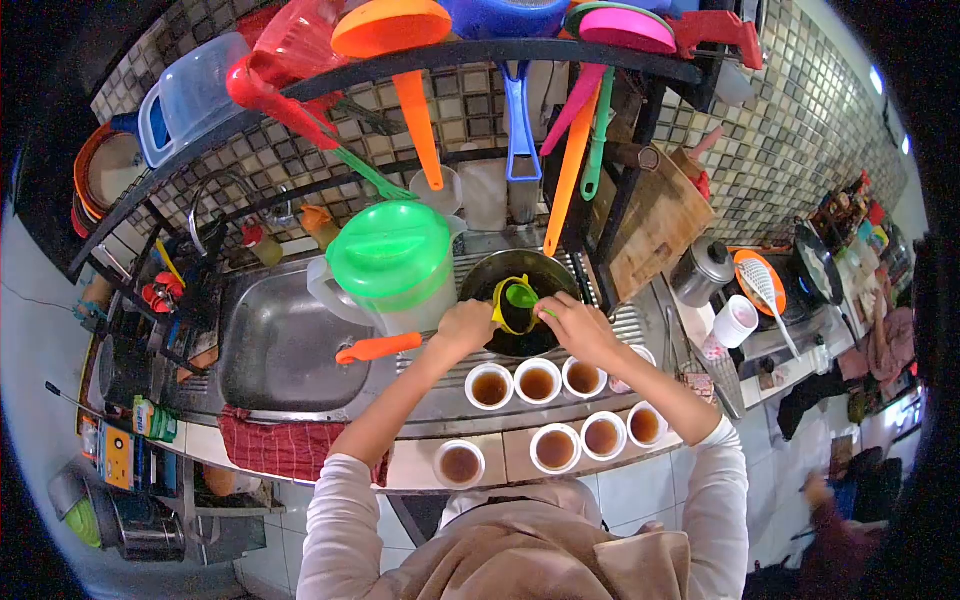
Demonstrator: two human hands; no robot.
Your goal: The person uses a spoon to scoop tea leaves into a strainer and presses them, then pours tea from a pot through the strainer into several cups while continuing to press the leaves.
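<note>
Over a dark metal pot (pixel 520 343) on the steel counter, my left hand (pixel 467 328) is closed on a yellow strainer (pixel 513 318). My right hand (pixel 580 328) pinches the handle of a small green scoop (pixel 520 296), whose bowl is at the strainer. Dark liquid shows in the pot. Just below the pot stand white cups of brown liquid, among them one cup (pixel 490 386) and another (pixel 537 382). More filled cups, such as this front cup (pixel 555 449), line the counter edge. An orange-handled utensil (pixel 380 348) lies left of my left hand.
A green-lidded pitcher (pixel 392 255) stands left of the pot, beside the steel sink (pixel 290 350). A red cloth (pixel 275 445) hangs at the front edge. Ladles hang from the black rack (pixel 400 68) overhead. A lidded metal canister (pixel 703 272) stands right.
</note>
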